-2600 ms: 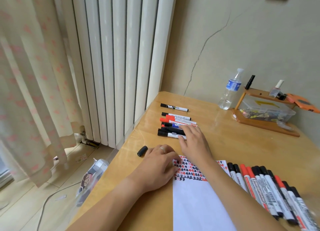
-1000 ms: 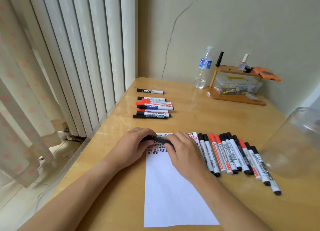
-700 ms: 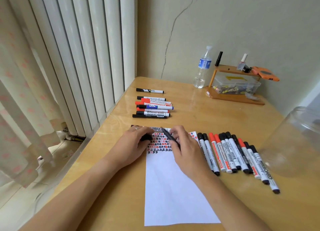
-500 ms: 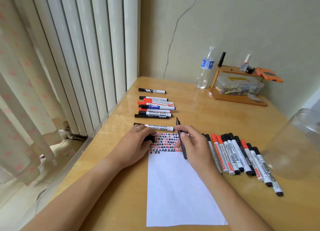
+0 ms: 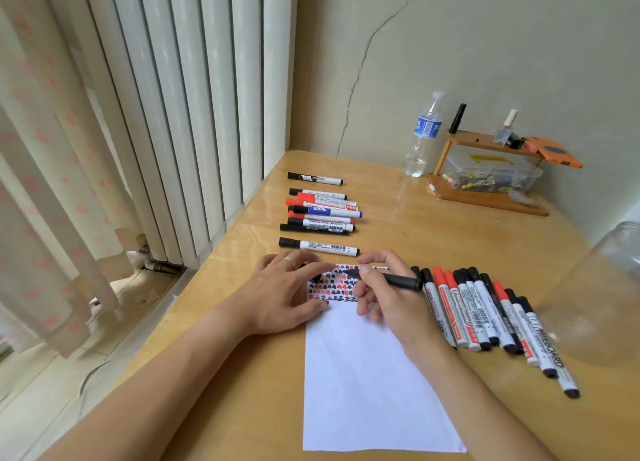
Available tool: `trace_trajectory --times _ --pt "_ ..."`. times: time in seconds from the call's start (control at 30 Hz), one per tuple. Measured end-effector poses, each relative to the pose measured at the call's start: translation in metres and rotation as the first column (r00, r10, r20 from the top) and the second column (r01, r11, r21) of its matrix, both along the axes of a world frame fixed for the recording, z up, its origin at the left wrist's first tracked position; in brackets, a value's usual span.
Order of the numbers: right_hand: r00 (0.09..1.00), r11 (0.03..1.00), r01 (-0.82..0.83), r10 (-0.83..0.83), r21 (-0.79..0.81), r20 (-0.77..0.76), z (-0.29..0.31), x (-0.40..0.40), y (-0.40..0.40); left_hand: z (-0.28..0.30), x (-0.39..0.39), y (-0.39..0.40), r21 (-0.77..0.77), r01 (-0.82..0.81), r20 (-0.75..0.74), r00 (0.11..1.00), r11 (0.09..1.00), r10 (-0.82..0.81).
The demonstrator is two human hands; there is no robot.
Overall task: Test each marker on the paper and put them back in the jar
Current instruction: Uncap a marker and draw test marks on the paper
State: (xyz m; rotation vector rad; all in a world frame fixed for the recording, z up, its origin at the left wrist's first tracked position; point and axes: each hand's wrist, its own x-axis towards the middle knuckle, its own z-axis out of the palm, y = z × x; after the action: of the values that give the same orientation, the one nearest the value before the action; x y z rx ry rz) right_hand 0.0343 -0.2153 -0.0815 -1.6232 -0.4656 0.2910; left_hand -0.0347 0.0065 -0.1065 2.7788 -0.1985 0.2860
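While R hand point(image 5: 388, 298) holds blk marker point(image 5: 388, 279) | rightmost marker point(image 5: 545, 346) reads "WHITEBOARD"

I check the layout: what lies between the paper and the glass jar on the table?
In the head view, a row of capped markers lies between the paper and the jar.

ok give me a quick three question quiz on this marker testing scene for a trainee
1. True or false: the right hand holds a black marker with its tip on the paper.
2. Which hand presses flat on the paper? A) left hand B) right hand C) neither
3. Fill in: the jar at the right edge has ___ markers visible in it.

Key: 1 true; 2 A; 3 no
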Motion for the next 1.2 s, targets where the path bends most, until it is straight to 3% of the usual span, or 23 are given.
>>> trace_trajectory --times 0.33,0.63,1.2 --pt "0.999 0.998 0.025 -0.026 -0.055 -0.022 0.000 -0.005 0.002 0.006 -0.003 -0.001 0.006 0.027 -0.070 0.997 1.000 -0.027" --pt "0.999 0.980 -0.003 0.010 -0.197 0.035 -0.003 -0.011 0.007 0.005 -0.001 -0.001 -0.006 0.032 -0.074 0.997 0.999 -0.032" --pt "1.000 0.975 -0.003 0.008 -0.222 0.023 -0.001 -0.015 0.009 0.009 -0.003 0.003 -0.064 0.088 -0.082 0.992 0.994 -0.093"
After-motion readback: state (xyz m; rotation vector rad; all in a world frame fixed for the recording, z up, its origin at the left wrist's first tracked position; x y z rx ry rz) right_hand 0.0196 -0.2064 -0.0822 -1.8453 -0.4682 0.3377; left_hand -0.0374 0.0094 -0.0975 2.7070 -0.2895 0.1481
